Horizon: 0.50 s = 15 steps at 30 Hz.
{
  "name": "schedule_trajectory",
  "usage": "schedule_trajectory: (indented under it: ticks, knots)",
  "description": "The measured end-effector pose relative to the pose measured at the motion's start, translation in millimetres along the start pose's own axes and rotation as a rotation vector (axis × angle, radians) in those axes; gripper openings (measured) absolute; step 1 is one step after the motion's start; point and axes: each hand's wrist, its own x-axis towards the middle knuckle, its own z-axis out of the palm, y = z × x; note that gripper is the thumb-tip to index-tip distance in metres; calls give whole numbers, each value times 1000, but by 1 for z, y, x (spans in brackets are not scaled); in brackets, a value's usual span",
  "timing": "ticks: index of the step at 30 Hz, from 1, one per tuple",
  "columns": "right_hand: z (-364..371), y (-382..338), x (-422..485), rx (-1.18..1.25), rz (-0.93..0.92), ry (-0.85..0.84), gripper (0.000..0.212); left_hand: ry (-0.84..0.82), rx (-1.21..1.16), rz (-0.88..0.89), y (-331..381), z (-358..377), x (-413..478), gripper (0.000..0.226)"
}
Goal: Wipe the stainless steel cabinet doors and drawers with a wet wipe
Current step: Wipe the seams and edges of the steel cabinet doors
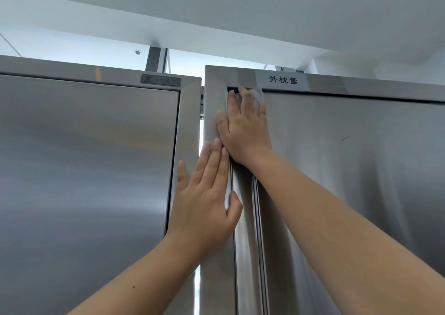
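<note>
Right hand (243, 127) presses wet wipe (257, 96) on cabinet door (349, 170) top corner, just below-left of label (283, 80), fingers straight, slightly apart. Left hand (204, 199) lower, flat on cabinet frame (212, 112), fingers together. Second cabinet (84, 158) far left of label

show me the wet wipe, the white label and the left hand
wet wipe (256, 95): head view, its exposed white patch
white label (283, 80): head view, middle, on the printed characters
left hand (204, 201): head view, back of the hand
</note>
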Motion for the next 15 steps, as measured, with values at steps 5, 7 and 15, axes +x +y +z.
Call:
schedule_trajectory:
  ticks: [5, 7, 15]
  knots:
    - [1, 0, -3, -15, -26, 3, 56, -4, 10, 2, -1, 0, -3, 66]
    - [2, 1, -5, -12, -41, -6, 57, -17, -4, 2, -2, 0, -4, 66]
    - [-1, 4, -1, 53, -64, -175, 64, -76, -136, -66, -5, 3, -10, 73]
